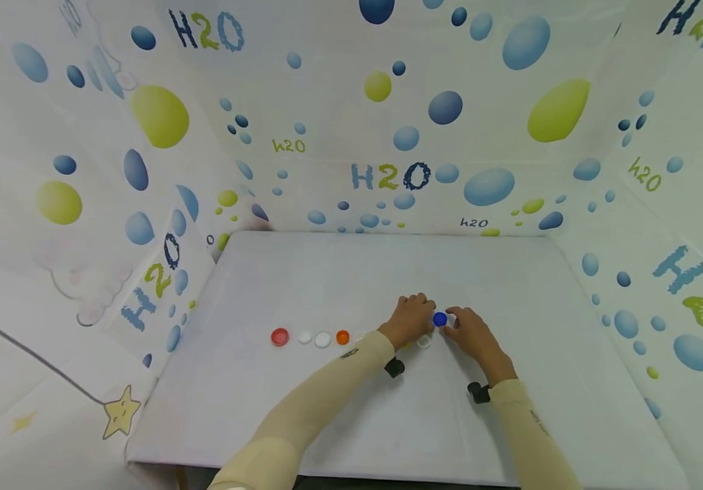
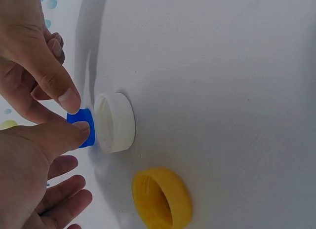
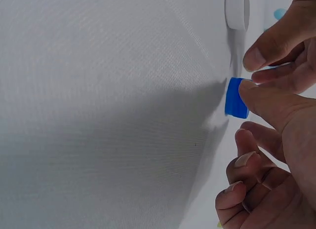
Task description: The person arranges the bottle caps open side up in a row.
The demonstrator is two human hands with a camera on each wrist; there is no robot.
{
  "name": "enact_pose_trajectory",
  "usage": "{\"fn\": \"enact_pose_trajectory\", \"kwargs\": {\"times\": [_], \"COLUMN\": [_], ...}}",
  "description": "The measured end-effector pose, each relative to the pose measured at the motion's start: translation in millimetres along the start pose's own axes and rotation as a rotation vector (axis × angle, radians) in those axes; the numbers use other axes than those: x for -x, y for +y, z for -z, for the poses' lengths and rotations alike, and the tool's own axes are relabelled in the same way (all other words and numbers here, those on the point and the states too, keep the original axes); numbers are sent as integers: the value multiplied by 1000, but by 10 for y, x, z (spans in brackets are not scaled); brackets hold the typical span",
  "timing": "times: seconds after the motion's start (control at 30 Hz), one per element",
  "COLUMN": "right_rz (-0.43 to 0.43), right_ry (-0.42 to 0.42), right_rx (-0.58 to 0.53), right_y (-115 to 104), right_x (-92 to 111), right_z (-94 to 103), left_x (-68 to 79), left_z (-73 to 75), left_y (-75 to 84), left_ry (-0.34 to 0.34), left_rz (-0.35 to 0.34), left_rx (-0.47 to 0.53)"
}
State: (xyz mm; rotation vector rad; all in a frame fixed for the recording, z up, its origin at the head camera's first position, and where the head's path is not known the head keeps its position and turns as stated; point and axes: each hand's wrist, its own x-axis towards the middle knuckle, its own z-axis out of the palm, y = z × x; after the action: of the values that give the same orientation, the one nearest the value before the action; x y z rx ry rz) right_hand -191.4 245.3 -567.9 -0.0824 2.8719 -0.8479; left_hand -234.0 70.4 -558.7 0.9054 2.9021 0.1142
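A small blue bottle cap (image 1: 439, 319) is between the fingertips of my two hands, raised a little over the white table. My left hand (image 1: 411, 318) comes from the left, and its thumb (image 2: 80, 130) overlaps the cap's side in the left wrist view. From the right, my right hand (image 1: 472, 335) reaches in with its thumb (image 3: 248, 93) across the cap and its index finger curled close by. Just below the cap, a white bottle cap (image 2: 121, 123) and a yellow bottle cap (image 2: 175, 199) lie on the table, partly behind my left hand in the head view.
Leftward runs a row of caps: an orange one (image 1: 342, 337), a white one (image 1: 322, 339), a smaller white one (image 1: 305, 337) and a red one (image 1: 280, 337). The table (image 1: 388, 265) has a white cloth. Bubble-printed curtains (image 1: 327, 88) stand behind and at the sides.
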Motion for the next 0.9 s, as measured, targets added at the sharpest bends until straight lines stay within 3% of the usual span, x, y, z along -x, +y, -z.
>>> {"fn": "enact_pose_trajectory", "kwargs": {"times": [0.47, 0.9], "right_rz": [34, 34], "right_ry": [28, 37], "right_rx": [63, 82], "right_y": [16, 16], "right_x": [-68, -80], "right_z": [-53, -81], "left_x": [-15, -84], "left_z": [25, -59], "left_y": [82, 58], "left_ry": [18, 29], "left_rz": [-12, -30], "left_rx": [-85, -77]}}
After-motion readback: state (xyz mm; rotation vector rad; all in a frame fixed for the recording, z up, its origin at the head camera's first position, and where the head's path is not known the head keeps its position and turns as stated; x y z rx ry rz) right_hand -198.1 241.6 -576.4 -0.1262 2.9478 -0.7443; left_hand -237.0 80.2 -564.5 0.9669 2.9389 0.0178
